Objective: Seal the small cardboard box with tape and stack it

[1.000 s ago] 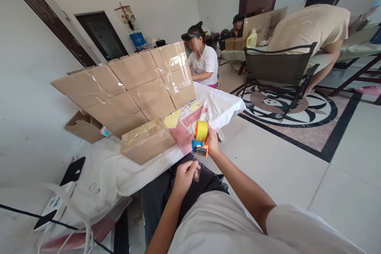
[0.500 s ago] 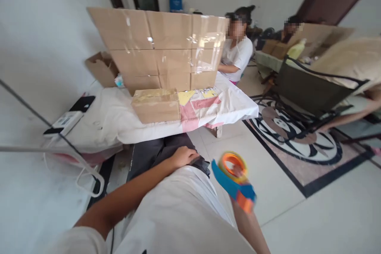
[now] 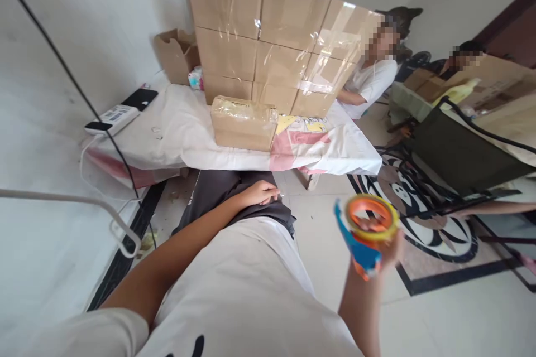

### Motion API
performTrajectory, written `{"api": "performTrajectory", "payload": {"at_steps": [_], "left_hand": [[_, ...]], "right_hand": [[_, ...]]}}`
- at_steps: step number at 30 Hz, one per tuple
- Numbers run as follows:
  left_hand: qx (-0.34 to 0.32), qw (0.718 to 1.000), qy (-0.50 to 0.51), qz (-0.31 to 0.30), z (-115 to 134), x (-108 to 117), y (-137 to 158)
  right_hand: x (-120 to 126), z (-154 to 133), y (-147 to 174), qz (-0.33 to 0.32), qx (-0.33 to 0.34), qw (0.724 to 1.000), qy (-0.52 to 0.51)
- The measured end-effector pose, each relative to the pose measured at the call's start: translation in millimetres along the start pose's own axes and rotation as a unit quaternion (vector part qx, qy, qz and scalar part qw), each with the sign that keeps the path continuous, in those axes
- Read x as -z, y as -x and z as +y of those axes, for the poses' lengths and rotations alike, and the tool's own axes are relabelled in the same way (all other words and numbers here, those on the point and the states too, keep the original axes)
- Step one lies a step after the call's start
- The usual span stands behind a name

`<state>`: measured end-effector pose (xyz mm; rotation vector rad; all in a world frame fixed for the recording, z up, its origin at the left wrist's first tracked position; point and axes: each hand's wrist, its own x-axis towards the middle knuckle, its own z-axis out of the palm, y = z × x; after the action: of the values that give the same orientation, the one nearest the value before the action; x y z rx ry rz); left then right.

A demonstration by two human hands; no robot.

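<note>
In the head view my right hand (image 3: pixel 391 248), a little blurred, holds a tape dispenser (image 3: pixel 364 254) up above the floor, right of my body. The dispenser has a blue body and orange parts, and a yellow-edged roll of tape (image 3: pixel 391 215) sits on it. My left hand (image 3: pixel 262 192) rests on my lap with its fingers curled in, and nothing shows in them. In front of me a small taped cardboard box (image 3: pixel 245 125) stands near the table's front edge. Behind it rises a stack of cardboard boxes (image 3: pixel 285 70) covered in shiny clear tape.
A cloth-covered table (image 3: pixel 188 136) bears the boxes, with a white device (image 3: pixel 119 117) and black phone (image 3: pixel 140 99) at left. An open carton (image 3: pixel 176 58) stands by the wall. Dark cable (image 3: pixel 67 75) crosses the left side. A person (image 3: pixel 372 81) sits behind the stack; a folding chair (image 3: pixel 469 139) stands right.
My right hand has lifted the tape dispenser up and to the right, turning it. My view has shifted, so the table and boxes appear further right. My left hand stays on my lap, fingers more curled.
</note>
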<state>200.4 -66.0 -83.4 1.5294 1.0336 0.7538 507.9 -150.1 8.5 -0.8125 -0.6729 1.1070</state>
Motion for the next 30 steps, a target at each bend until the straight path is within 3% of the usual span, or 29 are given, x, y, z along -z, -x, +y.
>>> {"api": "performTrajectory", "payload": {"at_steps": [4, 9, 13, 18, 21, 25, 30], "left_hand": [[-0.010, 0.999, 0.032, 0.002, -12.0, 6.1, -8.6], [-0.017, 0.998, 0.065, -0.001, -16.6, 8.4, -11.5], [-0.031, 0.995, 0.096, 0.018, -16.9, 9.7, -11.7], [-0.046, 0.986, 0.130, 0.097, -18.4, 18.9, -14.4], [-0.043, 0.982, 0.141, 0.122, -18.8, 25.6, -15.4], [-0.037, 0.981, 0.147, 0.125, -21.6, 27.7, -17.0], [-0.048, 0.982, 0.149, 0.106, -26.8, 26.0, -19.6]], "right_hand": [[-60.0, 35.1, -10.1, -0.025, -0.128, 0.990, -0.047], [-103.0, 46.8, -15.9, -0.064, -0.148, 0.987, -0.017], [-109.0, 50.0, -10.7, -0.084, -0.162, 0.983, -0.006], [-111.9, 72.3, 13.6, -0.056, -0.158, 0.985, -0.032], [-112.0, 85.0, 29.4, -0.080, -0.180, 0.978, -0.061], [-109.7, 94.3, 34.5, -0.123, -0.231, 0.961, -0.086], [-105.7, 109.9, 23.4, -0.113, -0.283, 0.946, -0.110]]}}
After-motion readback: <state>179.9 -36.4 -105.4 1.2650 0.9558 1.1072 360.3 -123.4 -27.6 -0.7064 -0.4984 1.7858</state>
